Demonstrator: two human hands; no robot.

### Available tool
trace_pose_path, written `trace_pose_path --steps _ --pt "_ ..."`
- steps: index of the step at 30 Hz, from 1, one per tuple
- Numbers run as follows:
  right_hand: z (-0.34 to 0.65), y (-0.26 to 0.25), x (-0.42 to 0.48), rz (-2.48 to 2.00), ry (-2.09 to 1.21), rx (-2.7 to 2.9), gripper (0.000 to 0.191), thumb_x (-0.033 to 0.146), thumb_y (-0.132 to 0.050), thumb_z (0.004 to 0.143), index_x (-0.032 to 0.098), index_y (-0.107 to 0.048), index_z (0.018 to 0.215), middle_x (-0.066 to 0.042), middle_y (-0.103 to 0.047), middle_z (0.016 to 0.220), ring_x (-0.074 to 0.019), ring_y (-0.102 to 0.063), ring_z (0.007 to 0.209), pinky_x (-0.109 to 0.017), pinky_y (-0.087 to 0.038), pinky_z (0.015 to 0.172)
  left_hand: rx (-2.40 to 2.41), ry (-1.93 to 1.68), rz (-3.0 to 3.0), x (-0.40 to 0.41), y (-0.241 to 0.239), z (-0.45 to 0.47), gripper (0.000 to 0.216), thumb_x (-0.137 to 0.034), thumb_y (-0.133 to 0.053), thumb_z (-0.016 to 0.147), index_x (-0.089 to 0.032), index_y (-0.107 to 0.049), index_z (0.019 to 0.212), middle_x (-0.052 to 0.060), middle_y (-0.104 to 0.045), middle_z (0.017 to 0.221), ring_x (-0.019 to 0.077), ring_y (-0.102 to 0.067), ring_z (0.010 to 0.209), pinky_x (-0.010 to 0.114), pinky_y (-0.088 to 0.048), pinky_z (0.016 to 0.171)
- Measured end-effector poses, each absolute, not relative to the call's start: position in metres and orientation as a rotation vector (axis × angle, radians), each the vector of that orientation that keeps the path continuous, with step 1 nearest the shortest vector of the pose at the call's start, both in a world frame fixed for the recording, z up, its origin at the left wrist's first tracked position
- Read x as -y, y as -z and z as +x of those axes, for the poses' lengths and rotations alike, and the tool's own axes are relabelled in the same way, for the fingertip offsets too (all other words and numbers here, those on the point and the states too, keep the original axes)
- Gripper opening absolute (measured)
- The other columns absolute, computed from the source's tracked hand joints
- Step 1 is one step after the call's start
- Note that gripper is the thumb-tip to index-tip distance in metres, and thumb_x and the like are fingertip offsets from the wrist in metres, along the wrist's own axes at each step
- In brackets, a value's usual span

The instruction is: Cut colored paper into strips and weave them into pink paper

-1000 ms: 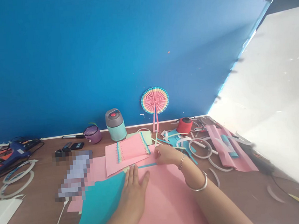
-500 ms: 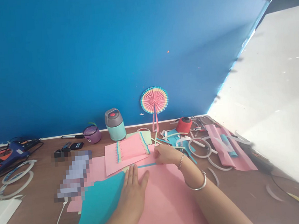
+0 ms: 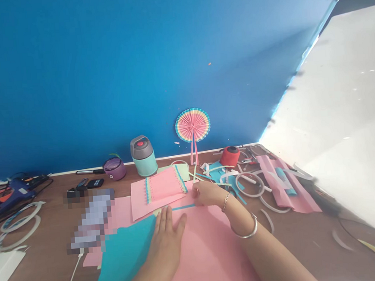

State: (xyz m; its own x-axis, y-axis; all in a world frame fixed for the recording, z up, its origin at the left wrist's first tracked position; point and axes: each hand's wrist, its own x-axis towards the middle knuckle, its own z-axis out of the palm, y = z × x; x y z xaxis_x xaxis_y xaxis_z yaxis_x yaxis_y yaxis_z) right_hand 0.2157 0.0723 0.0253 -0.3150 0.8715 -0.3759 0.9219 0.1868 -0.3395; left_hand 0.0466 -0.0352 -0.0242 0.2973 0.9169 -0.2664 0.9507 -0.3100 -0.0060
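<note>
A large pink paper sheet (image 3: 209, 247) lies in front of me, overlapping a teal sheet (image 3: 123, 253) on its left. Along the pink sheet's far edge runs a narrow blue strip (image 3: 183, 207). My left hand (image 3: 165, 242) rests flat with its fingers stretched out, pressing where the pink and teal sheets meet. My right hand (image 3: 208, 194) is closed at the far edge of the pink sheet, by the strip's right end; its fingertips are partly hidden. Just beyond lies a folded pink paper piece (image 3: 166, 185) with blue and yellow borders.
Behind stand a round paper fan (image 3: 193, 125), a teal jar (image 3: 144, 161), a purple cup (image 3: 115, 168) and a red speaker (image 3: 230, 156). Paper scraps and a tape ring (image 3: 250, 196) are on the right. A phone (image 3: 93, 219) and a glue gun (image 3: 14, 195) lie left.
</note>
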Motion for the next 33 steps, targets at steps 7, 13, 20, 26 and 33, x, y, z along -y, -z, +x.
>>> trace_pose_path --steps 7,13,20,26,33 --pt "0.212 -0.028 -0.071 1.788 0.76 -2.322 0.027 0.011 -0.06 0.058 0.019 -0.065 0.084 -0.002 -0.068 0.092 -0.0194 -0.062 0.085 -0.023 -0.037 0.06 -1.732 0.362 2.387 0.035 0.021 0.046 0.084 0.011 -0.036 0.064 -0.024 -0.031 0.14 0.014 -0.016 0.15 0.0349 -0.007 0.135 0.059 -0.018 0.107" --pt "0.21 -0.03 -0.068 1.817 0.724 -2.313 0.026 0.011 -0.061 0.058 0.018 -0.064 0.083 -0.004 -0.067 0.095 -0.0215 -0.061 0.09 -0.024 -0.038 0.064 -1.765 0.272 2.423 0.035 0.033 0.044 0.083 0.012 -0.032 0.065 -0.026 -0.034 0.139 0.01 -0.017 0.151 0.033 -0.01 0.136 0.061 -0.015 0.107" --pt "0.21 -0.028 -0.067 1.832 0.687 -2.353 0.024 0.011 -0.061 0.058 0.018 -0.064 0.081 -0.005 -0.067 0.092 -0.0215 -0.061 0.089 -0.024 -0.039 0.065 -1.754 0.325 2.429 0.035 0.032 0.044 0.082 0.011 -0.035 0.066 -0.025 -0.033 0.139 0.013 -0.02 0.15 0.0344 -0.01 0.136 0.058 -0.017 0.108" --pt "0.216 -0.025 -0.072 1.861 0.711 -2.341 0.024 0.017 -0.066 0.056 0.019 -0.065 0.08 -0.004 -0.067 0.086 -0.0206 -0.061 0.081 -0.024 -0.039 0.06 -1.756 0.285 2.437 0.035 0.031 0.044 0.082 0.011 -0.032 0.066 -0.025 -0.033 0.139 0.012 -0.016 0.15 0.0338 -0.009 0.136 0.061 -0.015 0.107" --pt "0.235 -0.023 -0.083 1.827 0.851 -2.324 0.026 0.015 -0.066 0.056 0.018 -0.067 0.082 -0.003 -0.067 0.085 -0.0173 -0.061 0.077 -0.021 -0.039 0.054 -1.769 0.277 2.453 0.035 0.035 0.044 0.082 0.012 -0.031 0.066 -0.025 -0.033 0.139 0.011 -0.017 0.15 0.0331 -0.009 0.136 0.061 -0.013 0.107"
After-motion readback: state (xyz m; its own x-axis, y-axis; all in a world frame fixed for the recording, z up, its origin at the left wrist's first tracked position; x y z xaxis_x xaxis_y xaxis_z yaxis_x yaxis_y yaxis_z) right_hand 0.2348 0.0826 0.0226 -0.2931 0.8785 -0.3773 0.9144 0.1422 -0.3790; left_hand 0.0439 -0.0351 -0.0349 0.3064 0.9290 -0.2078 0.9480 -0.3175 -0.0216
